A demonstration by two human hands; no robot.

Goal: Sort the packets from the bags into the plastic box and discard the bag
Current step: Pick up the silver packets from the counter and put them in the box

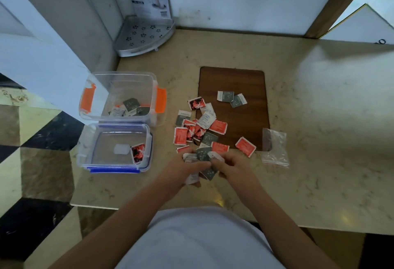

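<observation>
Low in the middle of the frame, the left hand [189, 167] and the right hand [229, 165] meet over a small clutch of grey and white paper packets [205, 162]; each grip is curled and pinching that clutch between fingers and thumb, though which hand holds which packet cannot be told.

Just above the hands, a loose pile of red, grey and white packets [200, 128] spreads across the beige marble surface [319, 119] and onto the lower left corner of the dark brown wooden board [245, 81]. Two more grey packets [231, 98] lie apart near the board's centre.

At centre left stand two boxes touching each other: the clear plastic box with orange latches [89, 98], already holding grey and white packets, and below it the clear plastic box with blue latches [147, 140], holding one red packet. The empty clear plastic bag [275, 149] lies at the right of the board's lower corner.

Judging by that split, the greys belong in the orange-latched box. To do this step well, gather only one colour in hand, square the packets into a neat stack so none slips, then carry them over the rim and release low inside. The bag is best left until the pile is cleared.
</observation>
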